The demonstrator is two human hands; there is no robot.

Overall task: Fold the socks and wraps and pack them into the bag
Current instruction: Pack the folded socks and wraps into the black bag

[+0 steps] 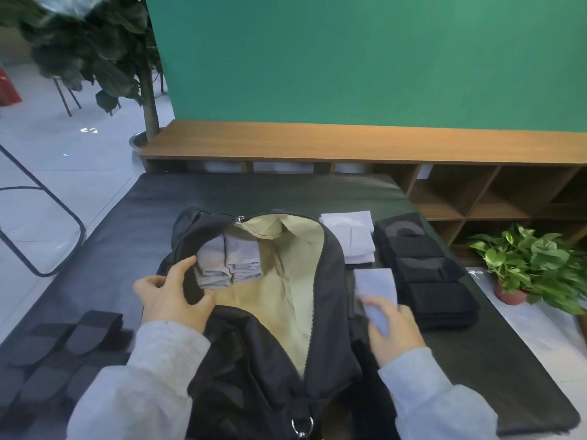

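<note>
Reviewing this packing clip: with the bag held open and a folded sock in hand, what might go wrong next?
1. The left hand alone holds back the bag flap; if it slips, the opening may close over the two grey folded socks inside.
2. The right hand pinches the light folded sock by one end, so it may unfold in transit.
3. Its path passes near the black sock stack, which could be nudged.
</note>
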